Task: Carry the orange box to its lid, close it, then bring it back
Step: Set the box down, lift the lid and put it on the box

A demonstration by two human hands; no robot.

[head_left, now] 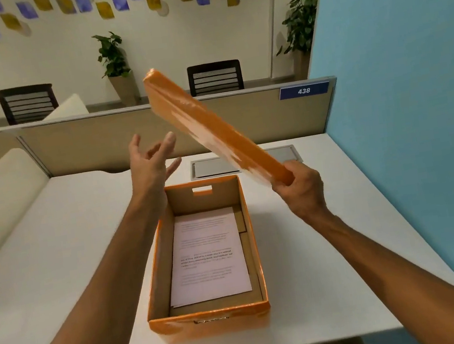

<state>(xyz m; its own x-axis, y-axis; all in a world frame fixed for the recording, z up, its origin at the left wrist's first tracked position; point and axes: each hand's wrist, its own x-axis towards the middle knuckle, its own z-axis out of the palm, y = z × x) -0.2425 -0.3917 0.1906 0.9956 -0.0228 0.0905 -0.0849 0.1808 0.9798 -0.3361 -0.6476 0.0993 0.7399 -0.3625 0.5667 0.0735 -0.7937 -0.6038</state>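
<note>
Head cam looks down at a white desk (pixel 336 258) with the orange box (pixel 209 320) sitting open in the middle, long side running away from the person. There's a printed sheet of paper (pixel 207 255) lying flat on the cardboard floor inside, and you can see a handle cutout in the far wall.

The lid (pixel 214 128) is up in the air, tilted steeply, far end high and near end low, just above the box's far right corner. The right hand (pixel 300 190) has its fingers clamped round the lid's lower corner, so right now it's carrying the whole thing from one end. That's probably why it hangs at such an angle.

The left hand (pixel 154 163) is raised over the far left edge of the box with fingers spread and loose, grasping nothing. Palm faces the lid, close to it but not touching. My guess is it's going for the lid's other side so both hands can level it out and drop it square on the rim.

So the box looks like it's already at the lid's spot, and closing is the step in hand. The carry back hasn't begun yet.

One thing to watch: the lid needs to line up with all four walls, otherwise it'll sit crooked on a corner.
</note>
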